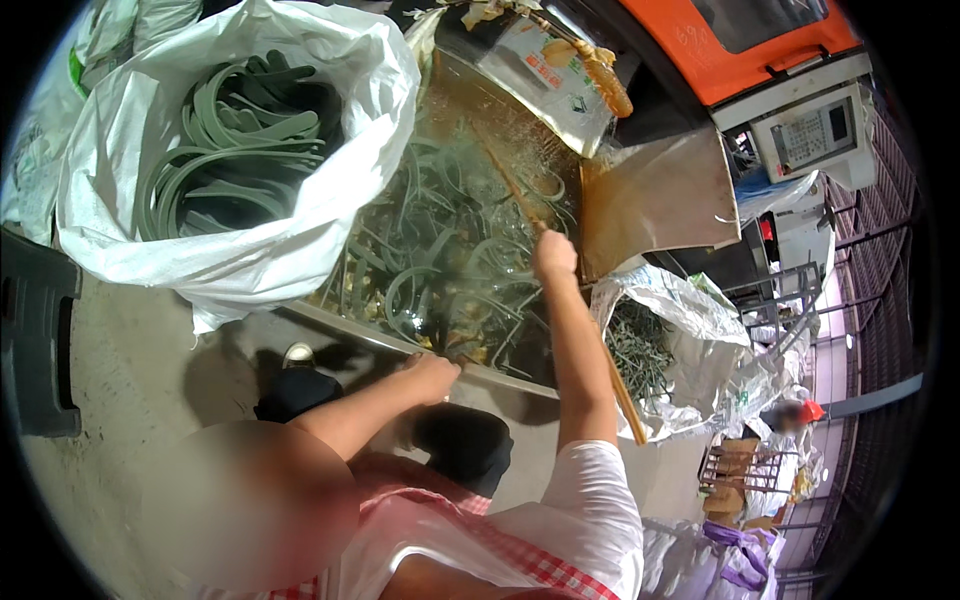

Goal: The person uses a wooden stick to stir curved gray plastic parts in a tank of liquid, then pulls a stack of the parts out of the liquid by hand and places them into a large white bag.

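Note:
My right hand (553, 257) is closed round a long wooden stick (515, 185). The far end of the stick slants into a wide tub (350, 333) of murky water, and its near end sticks out beside my right forearm. In the water lie many curled grey-green strips (410, 300) with yellowish bits among them. At the near edge of the tub, my left hand (430, 378) is curled over the rim, its fingertips partly hidden.
A white woven sack (250, 240) of looped grey-green strips stands at the left. Another sack (690, 350) with thin dark strips is at the right, below a brown panel (650, 195). An orange machine (690, 45) with a control panel (815, 130) stands behind. A dark plastic stand (40, 340) is far left.

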Tool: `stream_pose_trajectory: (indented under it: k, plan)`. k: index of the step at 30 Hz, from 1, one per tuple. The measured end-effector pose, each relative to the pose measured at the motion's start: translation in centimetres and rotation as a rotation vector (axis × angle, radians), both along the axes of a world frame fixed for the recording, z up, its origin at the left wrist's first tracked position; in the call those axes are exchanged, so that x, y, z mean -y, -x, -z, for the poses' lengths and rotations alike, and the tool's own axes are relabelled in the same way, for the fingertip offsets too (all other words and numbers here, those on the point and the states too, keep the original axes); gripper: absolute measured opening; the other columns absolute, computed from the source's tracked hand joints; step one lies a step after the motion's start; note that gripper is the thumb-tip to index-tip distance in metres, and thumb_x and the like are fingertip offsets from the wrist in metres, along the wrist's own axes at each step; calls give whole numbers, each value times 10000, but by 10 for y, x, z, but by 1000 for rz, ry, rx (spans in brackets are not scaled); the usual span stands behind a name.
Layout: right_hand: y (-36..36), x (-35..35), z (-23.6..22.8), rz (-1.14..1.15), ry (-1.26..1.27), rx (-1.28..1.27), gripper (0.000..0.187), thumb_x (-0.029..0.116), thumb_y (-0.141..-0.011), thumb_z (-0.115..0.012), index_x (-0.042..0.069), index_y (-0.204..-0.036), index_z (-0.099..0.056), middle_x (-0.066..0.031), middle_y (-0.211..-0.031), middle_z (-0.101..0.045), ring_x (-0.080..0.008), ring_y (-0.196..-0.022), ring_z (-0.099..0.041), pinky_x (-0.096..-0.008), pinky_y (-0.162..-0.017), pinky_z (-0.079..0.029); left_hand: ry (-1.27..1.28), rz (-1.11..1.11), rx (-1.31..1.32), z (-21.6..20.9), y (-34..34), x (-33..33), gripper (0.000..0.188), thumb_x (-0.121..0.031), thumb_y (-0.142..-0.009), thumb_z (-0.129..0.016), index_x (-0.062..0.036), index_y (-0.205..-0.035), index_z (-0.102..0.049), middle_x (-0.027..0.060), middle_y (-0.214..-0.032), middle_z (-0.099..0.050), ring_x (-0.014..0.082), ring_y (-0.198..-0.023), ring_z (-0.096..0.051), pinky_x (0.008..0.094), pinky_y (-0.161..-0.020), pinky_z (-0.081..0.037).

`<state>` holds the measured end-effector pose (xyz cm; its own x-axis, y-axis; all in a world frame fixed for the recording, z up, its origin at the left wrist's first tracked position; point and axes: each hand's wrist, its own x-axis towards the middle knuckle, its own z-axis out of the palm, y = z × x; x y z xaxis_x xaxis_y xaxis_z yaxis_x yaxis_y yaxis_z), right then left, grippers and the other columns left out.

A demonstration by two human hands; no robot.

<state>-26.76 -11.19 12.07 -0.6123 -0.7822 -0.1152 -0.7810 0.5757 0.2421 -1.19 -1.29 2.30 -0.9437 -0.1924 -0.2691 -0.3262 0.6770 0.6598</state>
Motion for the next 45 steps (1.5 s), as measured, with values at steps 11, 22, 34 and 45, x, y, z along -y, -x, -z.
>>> stream_pose_trajectory:
  k: [11,22,34,45]
  plan:
    - [-25,-11,96,-177,-163,52,321,140,-900,-401,94,-1217,-411,-186,-989,-612,-337,-899,-623,-410,-722,-520,-20,-22,64,-5,-6,9,342,-255,-791,-632,-23,-1033,-561,179,-983,-618,354,-948,-587,461,-796,-460]
    - [-22,-150,-55,-59,131,71,399,66,-843,-428,240,-1186,-535,-205,-918,-628,-378,-846,-612,-479,-711,-482,12,5,87,-2,-4,-1,357,-244,-791,-621,-42,-1078,-557,163,-1027,-612,341,-988,-574,456,-824,-461]
    - [93,-187,49,429,142,119,427,310,-950,-318,-3,-1049,-592,-248,-1069,-589,-394,-1015,-563,-447,-854,-462,20,22,106,-3,5,-6,375,-254,-796,-616,-60,-1109,-547,154,-1037,-610,336,-1000,-568,462,-821,-459]
    - [72,-192,58,400,176,201,442,74,-813,-499,271,-1204,-558,-176,-1048,-617,-328,-975,-600,-433,-831,-480,27,20,98,5,0,-2,379,-260,-805,-607,-42,-1108,-541,168,-1010,-620,347,-964,-584,447,-814,-462]
